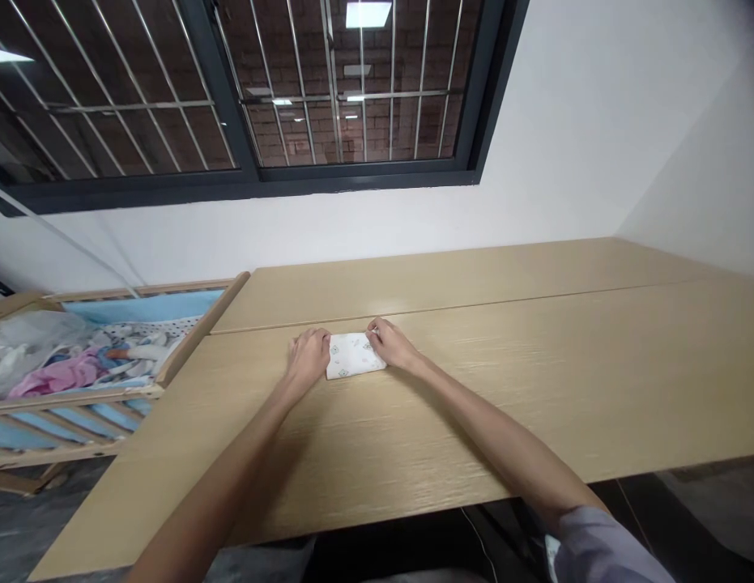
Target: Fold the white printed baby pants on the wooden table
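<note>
A small folded white cloth [353,356] with a scattered coloured print lies flat on the wooden table [504,389]. At its left edge, my left hand [308,355] is closed, fingers curled over the side of the cloth. My right hand [391,343] pinches its upper right corner between thumb and fingers. The parts of the cloth beneath my fingers are hidden.
A wooden crib [73,397] with blue lining stands against the table's left side, holding a pink cloth [64,372], other fabrics and a clear plastic bag [40,336]. Behind the table are a white wall [364,223] and a barred window with a dark frame [377,174].
</note>
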Motion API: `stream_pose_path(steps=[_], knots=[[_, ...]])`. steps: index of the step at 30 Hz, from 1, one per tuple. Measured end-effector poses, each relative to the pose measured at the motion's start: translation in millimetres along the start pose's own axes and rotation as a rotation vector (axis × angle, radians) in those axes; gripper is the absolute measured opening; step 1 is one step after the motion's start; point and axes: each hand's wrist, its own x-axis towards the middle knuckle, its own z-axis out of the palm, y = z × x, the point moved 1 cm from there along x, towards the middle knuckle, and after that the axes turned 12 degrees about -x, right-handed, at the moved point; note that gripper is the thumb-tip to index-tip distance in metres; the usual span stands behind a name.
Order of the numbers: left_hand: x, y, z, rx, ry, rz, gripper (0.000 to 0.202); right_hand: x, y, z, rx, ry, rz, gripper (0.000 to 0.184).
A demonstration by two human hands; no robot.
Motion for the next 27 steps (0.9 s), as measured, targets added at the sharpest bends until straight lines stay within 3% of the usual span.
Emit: stream_pose_path(steps=[4, 8, 11, 14, 17, 21, 27], knots=[[13, -15, 20.1, 0.017, -0.008, -0.024, 0.037, 7, 12, 20, 0.046, 0.038, 0.056, 0.015], [4, -18, 31.7, 0.043, 0.078, -0.021, 0.046, -1, 9, 18, 0.001, 0.16, 0.043, 0.022], [-9, -14, 39.0, 0.026, 0.15, 0.163, 0.067, -17, -6, 8, -0.112, 0.304, -0.086, 0.033], [-22, -7, 51.7, -0.048, 0.096, 0.424, 0.074, -31, -20, 8, -0.24, 0.206, -0.322, 0.043], [-30, -2, 67.1, -0.081, -0.026, 0.437, 0.077, -36, -24, 18, -0.36, 0.027, -0.485, 0.057], [-34, -2, 76.9, -0.043, -0.149, 0.335, 0.078, -36, -22, 31, -0.429, -0.106, -0.467, 0.063], [-34, -13, 71.7, -0.013, -0.182, 0.247, 0.08, -42, -20, 27, -0.432, -0.107, -0.349, 0.061]])
